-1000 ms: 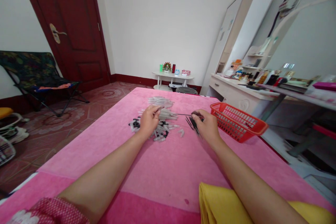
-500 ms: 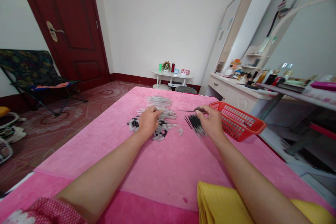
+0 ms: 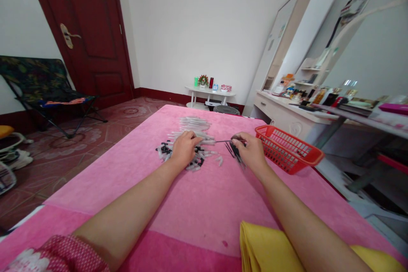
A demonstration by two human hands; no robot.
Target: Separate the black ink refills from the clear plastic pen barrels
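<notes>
My left hand [image 3: 184, 149] is closed, thumb and finger pinching a whitish translucent pen barrel [image 3: 208, 142] that points right. Between the fingers of my right hand [image 3: 251, 148] is a thin dark pen refill [image 3: 223, 141], its tip at the barrel's open end; whether it has entered I cannot tell. Beneath my right hand lies a bunch of dark refills [image 3: 233, 152], partly covered. Beyond my left hand more pale barrels [image 3: 195, 124] lie in a row. Small black and clear pen parts, apparently caps [image 3: 199, 162], are heaped around and under my left hand.
A red plastic basket [image 3: 288, 153] stands right of my right hand. Folded yellow cloth [image 3: 267, 246] lies at the near right, under my right forearm. Pink cloth [image 3: 197, 204] covers the table. A dresser [image 3: 280, 110] with bottles is off to the right.
My right hand has moved left and slightly down with the refill, bringing its tip to the barrel. My left hand has shifted slightly right. The view has shifted a little.
</notes>
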